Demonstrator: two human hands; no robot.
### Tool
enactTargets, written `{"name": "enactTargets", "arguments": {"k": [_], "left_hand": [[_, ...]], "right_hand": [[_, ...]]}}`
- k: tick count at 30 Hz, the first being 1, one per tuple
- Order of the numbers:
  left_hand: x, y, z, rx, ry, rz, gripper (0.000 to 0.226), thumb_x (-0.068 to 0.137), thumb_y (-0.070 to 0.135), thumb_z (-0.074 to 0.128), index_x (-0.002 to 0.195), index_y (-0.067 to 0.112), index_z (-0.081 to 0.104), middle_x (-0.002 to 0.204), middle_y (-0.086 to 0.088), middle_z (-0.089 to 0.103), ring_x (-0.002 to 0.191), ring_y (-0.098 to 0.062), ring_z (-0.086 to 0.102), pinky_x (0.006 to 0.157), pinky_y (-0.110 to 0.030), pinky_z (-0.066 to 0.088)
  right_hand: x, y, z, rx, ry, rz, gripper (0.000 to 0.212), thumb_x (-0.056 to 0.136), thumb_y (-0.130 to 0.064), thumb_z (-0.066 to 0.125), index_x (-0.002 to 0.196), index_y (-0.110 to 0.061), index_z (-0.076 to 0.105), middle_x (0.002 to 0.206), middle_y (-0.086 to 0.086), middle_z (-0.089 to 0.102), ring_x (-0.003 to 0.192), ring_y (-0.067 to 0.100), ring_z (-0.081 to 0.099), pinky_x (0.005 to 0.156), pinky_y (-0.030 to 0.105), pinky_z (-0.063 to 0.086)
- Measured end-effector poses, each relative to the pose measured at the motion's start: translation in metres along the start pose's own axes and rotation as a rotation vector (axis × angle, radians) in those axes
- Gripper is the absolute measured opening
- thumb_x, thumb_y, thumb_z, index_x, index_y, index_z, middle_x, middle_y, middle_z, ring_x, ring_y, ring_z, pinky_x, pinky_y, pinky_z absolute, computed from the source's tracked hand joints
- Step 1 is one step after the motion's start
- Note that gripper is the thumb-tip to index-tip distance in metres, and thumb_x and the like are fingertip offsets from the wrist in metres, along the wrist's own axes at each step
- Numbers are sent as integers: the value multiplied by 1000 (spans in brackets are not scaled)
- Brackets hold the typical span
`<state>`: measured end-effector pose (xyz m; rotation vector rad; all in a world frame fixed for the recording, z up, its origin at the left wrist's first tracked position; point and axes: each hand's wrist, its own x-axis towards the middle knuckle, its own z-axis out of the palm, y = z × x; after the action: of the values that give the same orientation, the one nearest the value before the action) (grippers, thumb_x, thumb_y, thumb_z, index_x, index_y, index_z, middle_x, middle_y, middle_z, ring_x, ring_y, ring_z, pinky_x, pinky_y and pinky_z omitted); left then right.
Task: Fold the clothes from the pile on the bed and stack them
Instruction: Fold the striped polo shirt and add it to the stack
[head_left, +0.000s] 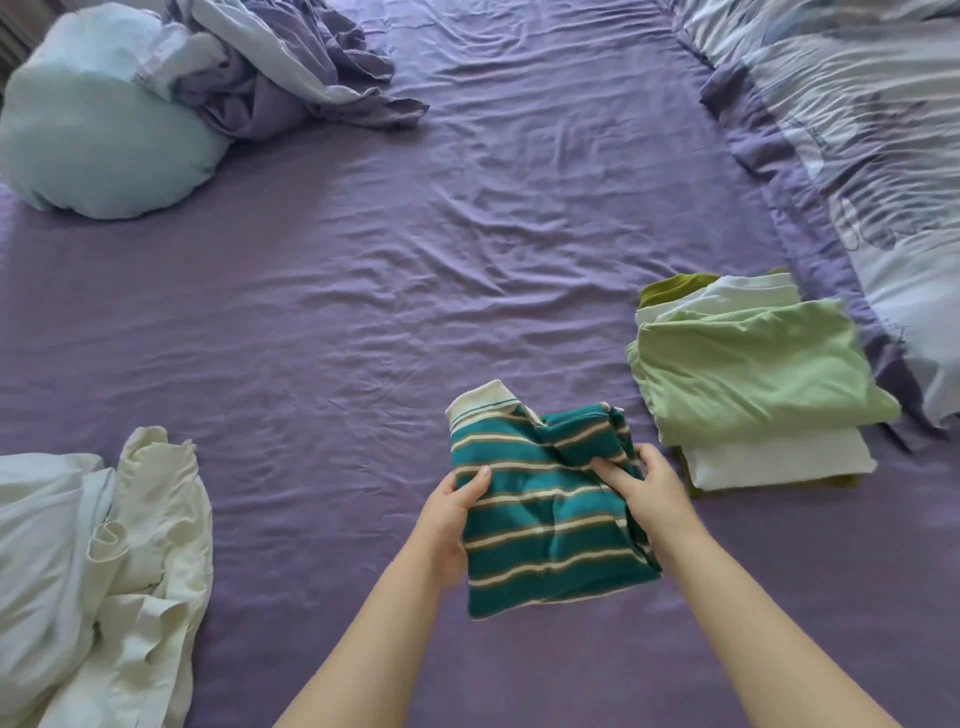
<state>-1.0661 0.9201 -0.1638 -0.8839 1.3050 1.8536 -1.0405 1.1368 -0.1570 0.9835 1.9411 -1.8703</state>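
Note:
A folded teal shirt with cream and brown stripes and a cream collar (540, 514) is held just above the purple bed sheet (363, 291). My left hand (452, 525) grips its left edge, thumb on top. My right hand (644, 488) grips its right edge, fingers curled over the fabric. To the right lies a stack of folded clothes (753, 379): light green on top, white below, olive green at the bottom. At the lower left lies a loose pile of white and cream clothes (104, 561).
A pale blue pillow (88, 130) and a crumpled purple sheet (291, 67) lie at the far left. A striped blue-and-white quilt (857, 119) runs along the right side of the bed.

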Motion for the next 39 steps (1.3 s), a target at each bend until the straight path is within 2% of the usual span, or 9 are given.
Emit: {"name": "enactTargets", "arguments": {"k": [4, 10, 18, 21, 25, 28, 32, 36, 39], "left_hand": [[-10, 26, 52, -11, -134, 20, 23, 95, 23, 54, 118, 21, 56, 103, -7, 73, 90, -27, 71, 65, -41, 58], [-12, 51, 157, 65, -314, 18, 27, 99, 17, 46, 124, 26, 50, 114, -8, 67, 98, -27, 67, 74, -43, 57], [27, 50, 253, 157, -413, -21, 29, 101, 22, 45, 127, 32, 47, 121, -3, 63, 105, -23, 64, 81, -42, 56], [47, 43, 266, 475, -271, 111, 36, 97, 26, 53, 131, 30, 42, 125, -1, 58, 108, -20, 60, 87, -42, 53], [68, 25, 261, 1233, 171, 703, 55, 91, 26, 55, 142, 24, 34, 144, -3, 34, 134, -23, 30, 111, -35, 29], [79, 18, 268, 1719, -4, 969, 60, 94, 40, 46, 148, 33, 23, 159, -1, 7, 146, -23, -2, 118, -42, -2], [103, 7, 267, 2046, -146, 958, 76, 87, 71, 29, 150, 39, 1, 158, -1, -19, 142, -27, -27, 107, -56, -27], [121, -2, 256, 2122, -132, 887, 90, 77, 83, 24, 146, 41, -16, 155, -1, -27, 139, -27, -32, 104, -60, -27], [126, -8, 256, 2129, -135, 821, 95, 75, 85, 26, 144, 41, -21, 150, 1, -34, 136, -27, -37, 101, -58, -32]], "right_hand": [[7, -44, -47, 78, 6, -18, 14, 90, -22, 62, 100, -14, 56, 100, 12, 66, 86, 24, 65, 67, 34, 53], [29, -98, -131, -160, 194, -159, 24, 94, -25, 56, 112, -11, 51, 110, 9, 61, 101, 26, 57, 88, 41, 46], [75, -108, -210, -350, 423, -195, 27, 91, -26, 60, 112, -10, 54, 109, 13, 61, 99, 28, 54, 78, 33, 36], [94, -96, -220, -457, 436, -165, 40, 89, -24, 62, 124, -9, 49, 124, 16, 57, 107, 29, 51, 81, 29, 33], [110, -69, -219, -603, 412, -214, 65, 92, -27, 58, 146, -12, 27, 149, 15, 34, 136, 31, 33, 106, 39, 30], [114, -54, -211, -719, 418, -350, 73, 92, -30, 56, 151, -19, 14, 156, 15, 17, 143, 30, 18, 112, 45, 22], [121, -44, -204, -966, 507, -582, 73, 87, -24, 64, 149, -24, 23, 152, 27, 21, 128, 49, 39, 96, 58, 39], [144, -42, -214, -872, 521, -218, 53, 96, -45, 32, 147, -35, 24, 155, 13, 18, 134, 41, 29, 102, 57, 34], [156, -41, -217, -737, 496, -60, 51, 100, -37, 32, 148, -37, 17, 152, 16, 23, 128, 44, 36, 100, 56, 34]]}}
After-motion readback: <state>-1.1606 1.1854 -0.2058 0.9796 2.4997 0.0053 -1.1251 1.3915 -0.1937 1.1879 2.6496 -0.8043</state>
